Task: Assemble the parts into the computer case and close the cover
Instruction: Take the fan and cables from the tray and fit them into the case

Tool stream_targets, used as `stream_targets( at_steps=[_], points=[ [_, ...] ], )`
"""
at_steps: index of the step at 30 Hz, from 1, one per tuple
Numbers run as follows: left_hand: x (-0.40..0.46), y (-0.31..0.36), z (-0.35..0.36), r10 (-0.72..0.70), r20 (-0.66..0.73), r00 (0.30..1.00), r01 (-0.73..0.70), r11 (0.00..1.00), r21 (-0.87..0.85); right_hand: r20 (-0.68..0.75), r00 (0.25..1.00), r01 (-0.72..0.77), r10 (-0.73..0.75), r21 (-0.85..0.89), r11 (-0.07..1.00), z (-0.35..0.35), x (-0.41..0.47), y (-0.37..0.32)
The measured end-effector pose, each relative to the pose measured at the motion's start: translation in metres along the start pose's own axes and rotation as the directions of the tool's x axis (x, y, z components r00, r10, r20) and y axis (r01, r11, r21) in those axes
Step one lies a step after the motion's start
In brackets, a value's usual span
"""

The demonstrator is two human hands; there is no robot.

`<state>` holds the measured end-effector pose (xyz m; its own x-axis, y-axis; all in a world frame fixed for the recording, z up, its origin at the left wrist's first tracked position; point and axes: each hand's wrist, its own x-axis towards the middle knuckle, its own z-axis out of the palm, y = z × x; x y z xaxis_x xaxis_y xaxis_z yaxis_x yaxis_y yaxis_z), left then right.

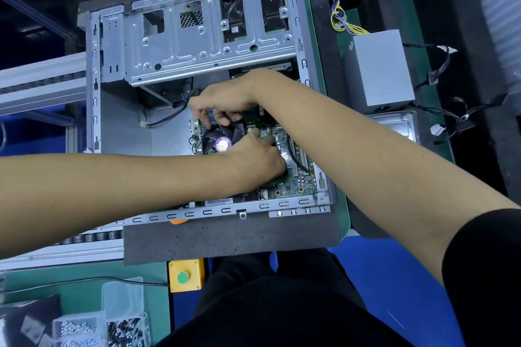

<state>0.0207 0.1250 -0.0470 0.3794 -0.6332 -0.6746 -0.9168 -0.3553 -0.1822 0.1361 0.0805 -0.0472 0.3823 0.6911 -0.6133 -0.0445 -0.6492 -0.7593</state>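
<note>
An open grey computer case (93, 110) lies flat before me, its metal drive cage (203, 45) at the far side. A green motherboard (293, 180) sits in the case's near right part, with a black CPU fan (218, 136) bearing a purple sticker. My right hand (222, 98) reaches across from the right, fingers curled down at the fan's far edge beside the memory slots. My left hand (255, 153) comes from the left and rests on the board just right of the fan, fingertips pressing down. What the fingers hold is hidden.
A grey power supply (380, 67) with loose cables lies in a black foam tray (324, 45) at the right. Clear boxes of screws (121, 327) stand near left. A yellow box with a green button (184, 276) sits at the table's front edge.
</note>
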Motion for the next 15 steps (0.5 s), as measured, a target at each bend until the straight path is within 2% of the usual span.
stream_targets(
  at_steps=[9,15],
  points=[
    [0.002,-0.008,0.018,0.036,-0.112,0.993,-0.049,0.992,-0.115,-0.009,1.000,0.000,0.000,0.006,1.000,0.001,-0.004,-0.001],
    [0.002,-0.017,0.013,0.038,-0.119,0.992,-0.060,0.980,-0.187,-0.016,1.000,-0.012,0.012,-0.004,1.000,0.001,-0.002,-0.001]
  ],
)
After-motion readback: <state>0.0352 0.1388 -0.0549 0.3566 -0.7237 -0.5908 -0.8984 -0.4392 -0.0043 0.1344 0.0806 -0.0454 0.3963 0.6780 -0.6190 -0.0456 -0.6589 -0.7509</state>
